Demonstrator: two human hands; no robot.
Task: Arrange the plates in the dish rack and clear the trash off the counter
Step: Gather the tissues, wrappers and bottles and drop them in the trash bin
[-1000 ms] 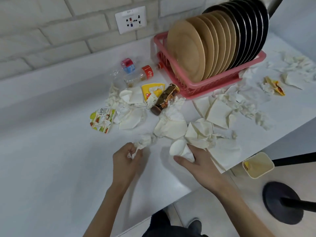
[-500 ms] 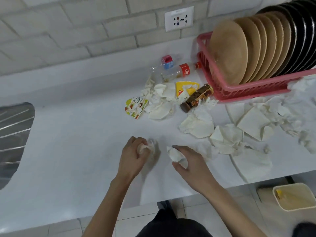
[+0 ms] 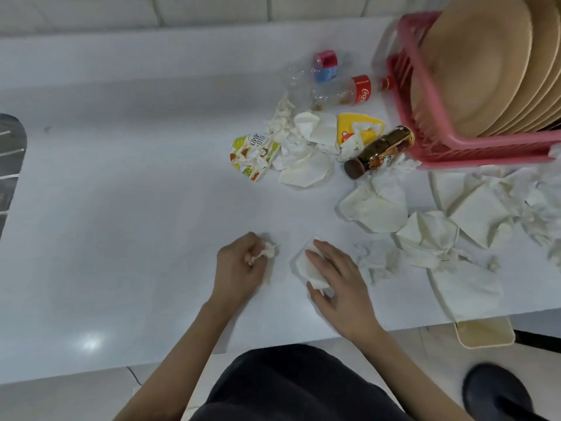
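Observation:
My left hand grips a crumpled white tissue in its fist near the counter's front. Just to the right, my right hand holds a white paper cup lying on its side, fingers over the top and thumb beneath. Several tan plates stand upright in the pink dish rack at the top right. Between the rack and my hands lies scattered trash: crumpled napkins, a brown bottle, a yellow wrapper, a fruit-print pouch and clear plastic bottles.
The white counter stretches left to a metal sink edge. A cream bin sits on the floor below the counter's right front edge. A dark round stool base is at the bottom right.
The view has swung left and down, so the rack now sits at the top right. My left hand has balled the tissue tighter; my right hand keeps the cup.

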